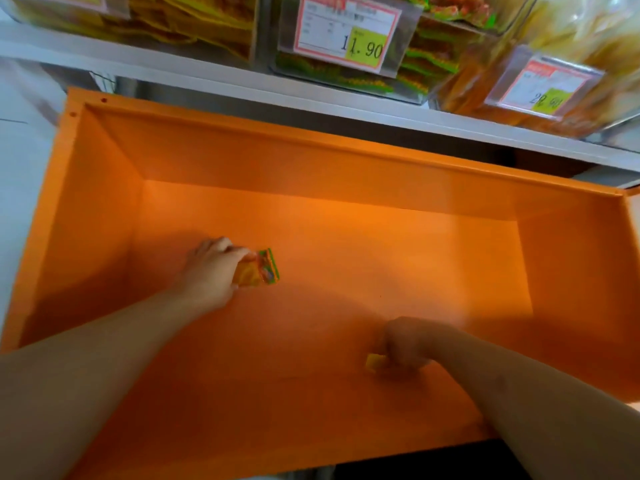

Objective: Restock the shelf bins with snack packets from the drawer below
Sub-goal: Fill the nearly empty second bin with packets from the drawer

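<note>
An orange drawer (pixel 311 168) is pulled out below the shelf, and both my arms reach down into it. My left hand (pixel 211 268) grips an orange snack packet with a green edge (pixel 261 271) on the drawer floor at the left. My right hand (pixel 407 344) is curled round a small yellow packet (pixel 374 363) near the front right; most of that packet is hidden by my fingers. Above the drawer, clear shelf bins (pixel 408 53) hold more packets in yellow, orange and green.
A grey shelf edge (pixel 242 81) runs across above the drawer. Price tags hang on the bins, one (pixel 349 32) in the middle and one (pixel 547 88) at the right. The drawer's walls rise high on all sides.
</note>
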Motion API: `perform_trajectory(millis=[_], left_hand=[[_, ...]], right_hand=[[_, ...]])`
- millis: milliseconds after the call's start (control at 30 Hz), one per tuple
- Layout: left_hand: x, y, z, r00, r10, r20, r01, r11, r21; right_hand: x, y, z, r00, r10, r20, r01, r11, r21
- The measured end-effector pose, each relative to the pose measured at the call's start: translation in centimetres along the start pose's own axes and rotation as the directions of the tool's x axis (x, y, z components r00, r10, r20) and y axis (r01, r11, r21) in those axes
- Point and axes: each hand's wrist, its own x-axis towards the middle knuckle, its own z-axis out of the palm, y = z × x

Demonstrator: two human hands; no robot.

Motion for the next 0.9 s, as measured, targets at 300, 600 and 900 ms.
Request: perform_trajectory(millis=[300, 600, 900], left_hand=[[-1.4, 1.3, -1.6, 0.977, 0.0, 0.212, 0.038, 0.983, -0.178], [-4.4, 6.6, -14.6, 0.997, -0.022, 0.077, 0.068, 0.728, -0.682], [-15.7, 10.3, -28.0, 0.997, 0.073, -0.018, -0.047, 0.419, -0.907]], right_hand=[[-3.9, -1.5, -5.3, 0.955, 0.075, -0.288, 0.07, 0.884, 0.462], [-17.5, -5.4, -16.7, 0.666, 0.097, -0.74, 0.553, 0.602, 0.576], [-30.9, -10.7, -17.4, -0.125, 0.094, -0.988, 0.444, 0.896, 0.029]])
